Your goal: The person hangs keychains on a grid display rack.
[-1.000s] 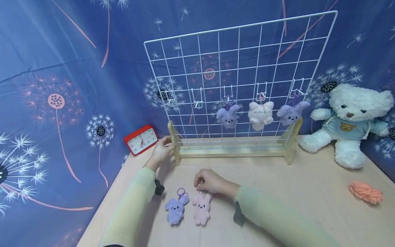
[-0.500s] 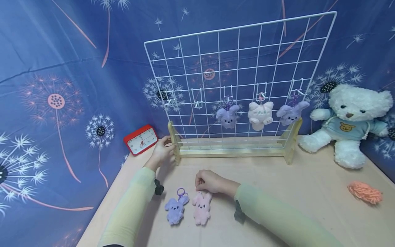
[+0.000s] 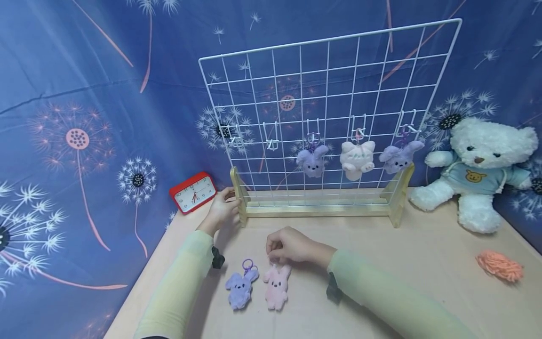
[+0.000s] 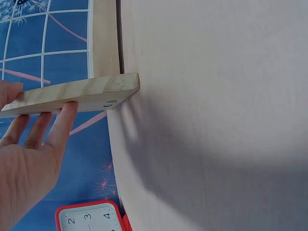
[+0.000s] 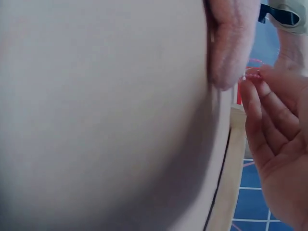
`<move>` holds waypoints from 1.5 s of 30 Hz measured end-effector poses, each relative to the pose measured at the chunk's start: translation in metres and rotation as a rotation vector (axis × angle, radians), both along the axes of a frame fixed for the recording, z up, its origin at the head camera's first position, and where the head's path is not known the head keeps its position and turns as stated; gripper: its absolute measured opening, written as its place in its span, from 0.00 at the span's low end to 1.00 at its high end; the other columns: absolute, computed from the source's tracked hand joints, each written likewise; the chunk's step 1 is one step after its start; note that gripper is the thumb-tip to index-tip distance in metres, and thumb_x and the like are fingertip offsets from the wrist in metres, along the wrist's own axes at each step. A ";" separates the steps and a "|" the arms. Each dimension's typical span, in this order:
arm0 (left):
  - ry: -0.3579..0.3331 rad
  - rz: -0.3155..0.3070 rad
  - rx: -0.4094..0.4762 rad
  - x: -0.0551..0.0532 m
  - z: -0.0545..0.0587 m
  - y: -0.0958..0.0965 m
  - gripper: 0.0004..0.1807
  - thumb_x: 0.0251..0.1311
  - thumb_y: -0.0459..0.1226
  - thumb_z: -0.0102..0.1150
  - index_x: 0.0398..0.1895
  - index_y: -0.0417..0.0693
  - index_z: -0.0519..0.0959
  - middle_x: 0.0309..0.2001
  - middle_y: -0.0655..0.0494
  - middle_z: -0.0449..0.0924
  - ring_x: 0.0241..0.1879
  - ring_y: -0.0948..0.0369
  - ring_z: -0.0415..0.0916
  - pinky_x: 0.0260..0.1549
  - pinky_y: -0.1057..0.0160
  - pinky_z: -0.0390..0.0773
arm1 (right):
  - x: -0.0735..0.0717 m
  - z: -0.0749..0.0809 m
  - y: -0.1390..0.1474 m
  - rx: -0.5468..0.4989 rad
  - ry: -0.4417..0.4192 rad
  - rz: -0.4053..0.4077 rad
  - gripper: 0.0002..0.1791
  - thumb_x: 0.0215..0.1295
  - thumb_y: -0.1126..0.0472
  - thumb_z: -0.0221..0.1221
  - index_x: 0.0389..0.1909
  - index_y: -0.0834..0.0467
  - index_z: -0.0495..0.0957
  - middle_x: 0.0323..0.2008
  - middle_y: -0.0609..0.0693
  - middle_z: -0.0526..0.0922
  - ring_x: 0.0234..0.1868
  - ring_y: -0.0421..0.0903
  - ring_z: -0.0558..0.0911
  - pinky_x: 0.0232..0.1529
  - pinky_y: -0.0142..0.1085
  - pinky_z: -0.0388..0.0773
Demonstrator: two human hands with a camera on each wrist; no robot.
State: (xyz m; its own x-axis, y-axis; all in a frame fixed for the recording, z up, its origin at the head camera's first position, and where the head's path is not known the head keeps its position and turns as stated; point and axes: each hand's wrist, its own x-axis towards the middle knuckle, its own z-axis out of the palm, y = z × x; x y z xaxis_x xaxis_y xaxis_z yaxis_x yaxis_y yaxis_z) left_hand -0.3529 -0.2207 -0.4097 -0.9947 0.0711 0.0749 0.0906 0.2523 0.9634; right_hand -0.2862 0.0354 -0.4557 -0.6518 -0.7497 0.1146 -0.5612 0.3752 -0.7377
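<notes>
A pink plush rabbit keychain (image 3: pixel 276 285) lies on the table beside a purple one (image 3: pixel 239 288). My right hand (image 3: pixel 276 253) pinches the pink rabbit's ring at its top end. In the right wrist view the fingertips (image 5: pixel 254 86) hold the small pink ring next to the pink plush (image 5: pixel 228 43). My left hand (image 3: pixel 223 207) grips the left wooden foot (image 4: pixel 77 92) of the white wire grid stand (image 3: pixel 326 108), thumb on one side and fingers on the other. Three plush keychains hang on the grid's hooks: purple (image 3: pixel 312 161), white (image 3: pixel 357 159), purple (image 3: pixel 398 157).
A red alarm clock (image 3: pixel 193 191) stands at the table's back left corner, just left of my left hand. A white teddy bear (image 3: pixel 482 169) sits at the back right, with an orange yarn ball (image 3: pixel 499 265) in front of it. Blue patterned cloth surrounds the table (image 3: pixel 402 254).
My right hand has risen a little with the pink rabbit's ring between its fingertips. The left hand has stayed on the stand's foot.
</notes>
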 end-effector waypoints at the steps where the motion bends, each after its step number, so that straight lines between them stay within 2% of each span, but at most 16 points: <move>1: -0.001 0.002 0.001 -0.003 -0.004 -0.001 0.27 0.68 0.24 0.56 0.70 0.29 0.66 0.65 0.29 0.69 0.66 0.39 0.68 0.66 0.47 0.70 | 0.000 0.002 0.000 -0.018 0.006 0.006 0.08 0.61 0.70 0.68 0.29 0.53 0.83 0.26 0.44 0.86 0.28 0.41 0.84 0.32 0.31 0.83; 4: 0.002 0.015 -0.002 -0.014 -0.017 -0.004 0.27 0.69 0.25 0.56 0.70 0.32 0.66 0.66 0.31 0.70 0.66 0.41 0.68 0.66 0.48 0.70 | 0.000 0.007 0.002 -0.058 0.042 0.027 0.07 0.59 0.72 0.67 0.30 0.57 0.86 0.28 0.44 0.87 0.30 0.38 0.85 0.35 0.30 0.84; 5: 0.006 0.020 -0.003 -0.014 -0.019 -0.003 0.27 0.69 0.26 0.57 0.70 0.33 0.67 0.66 0.32 0.70 0.66 0.42 0.69 0.66 0.49 0.70 | 0.000 0.009 0.003 -0.072 0.059 0.035 0.07 0.59 0.73 0.67 0.31 0.58 0.86 0.29 0.44 0.87 0.31 0.37 0.85 0.37 0.30 0.84; 8: 0.016 0.032 -0.021 -0.012 -0.018 -0.003 0.26 0.69 0.26 0.57 0.70 0.33 0.68 0.65 0.33 0.71 0.65 0.43 0.69 0.66 0.49 0.71 | -0.002 0.014 0.006 -0.106 0.123 0.058 0.07 0.59 0.74 0.66 0.33 0.60 0.87 0.32 0.42 0.88 0.35 0.33 0.84 0.44 0.29 0.83; 16: 0.007 0.040 -0.019 -0.011 -0.015 -0.004 0.27 0.68 0.26 0.58 0.70 0.35 0.68 0.65 0.34 0.71 0.65 0.43 0.70 0.66 0.49 0.71 | -0.006 0.032 0.009 -0.131 0.185 0.042 0.05 0.64 0.69 0.67 0.34 0.57 0.88 0.34 0.39 0.86 0.38 0.34 0.83 0.45 0.30 0.82; 22: 0.025 0.036 -0.030 -0.011 -0.016 -0.004 0.26 0.68 0.26 0.57 0.69 0.34 0.68 0.65 0.33 0.71 0.66 0.42 0.69 0.66 0.48 0.70 | -0.007 0.052 0.008 -0.165 0.224 0.058 0.03 0.64 0.67 0.68 0.35 0.56 0.88 0.35 0.45 0.86 0.37 0.36 0.81 0.41 0.31 0.82; 30: 0.023 0.030 -0.022 -0.011 -0.016 -0.004 0.27 0.69 0.26 0.57 0.70 0.33 0.67 0.66 0.32 0.70 0.66 0.42 0.69 0.66 0.48 0.70 | -0.009 0.073 0.006 -0.191 0.256 0.052 0.04 0.64 0.68 0.67 0.34 0.56 0.87 0.35 0.44 0.85 0.35 0.36 0.79 0.38 0.31 0.82; 37: 0.011 0.010 0.013 -0.013 -0.016 -0.004 0.29 0.69 0.26 0.55 0.72 0.31 0.64 0.68 0.30 0.67 0.66 0.39 0.68 0.66 0.47 0.70 | -0.014 0.090 0.005 -0.205 0.325 0.038 0.04 0.65 0.69 0.67 0.35 0.57 0.87 0.35 0.45 0.85 0.35 0.36 0.78 0.38 0.31 0.81; 45: 0.006 0.031 -0.002 -0.013 -0.017 -0.004 0.27 0.69 0.26 0.55 0.70 0.33 0.67 0.66 0.33 0.70 0.64 0.43 0.71 0.64 0.51 0.73 | -0.021 0.116 0.004 -0.271 0.423 0.029 0.06 0.63 0.72 0.67 0.34 0.58 0.86 0.35 0.47 0.84 0.33 0.38 0.79 0.36 0.31 0.80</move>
State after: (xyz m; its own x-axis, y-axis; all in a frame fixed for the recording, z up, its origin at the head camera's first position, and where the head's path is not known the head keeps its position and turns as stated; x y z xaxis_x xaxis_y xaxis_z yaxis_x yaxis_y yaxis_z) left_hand -0.3661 -0.2247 -0.4265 -0.9959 0.0400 0.0809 0.0885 0.2568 0.9624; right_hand -0.3072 0.0395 -0.3393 -0.4857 -0.6734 0.5573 -0.8396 0.1819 -0.5119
